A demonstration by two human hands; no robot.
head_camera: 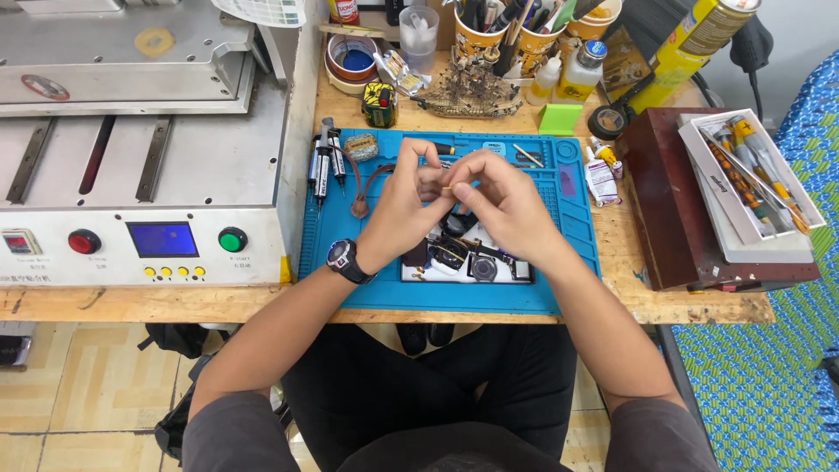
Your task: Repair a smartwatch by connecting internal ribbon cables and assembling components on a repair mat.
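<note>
My left hand [404, 203], with a dark wristwatch on its wrist, and my right hand [505, 199] meet above the blue work mat [336, 236]. Their fingertips pinch a very small pale part [447, 187] between them; what it is cannot be told. Under the hands, on the mat, lies a white tray [411, 274] with dark watch pieces and a round watch case [482, 267]. A brown strap [361, 194] lies on the mat just left of my left hand.
A grey machine [140, 157] with red and green buttons and a blue screen fills the left of the wooden bench. Pens lie at the mat's left. Cups of tools, bottles and a green block stand behind. A dark box holding a white screwdriver tray [747, 188] sits right.
</note>
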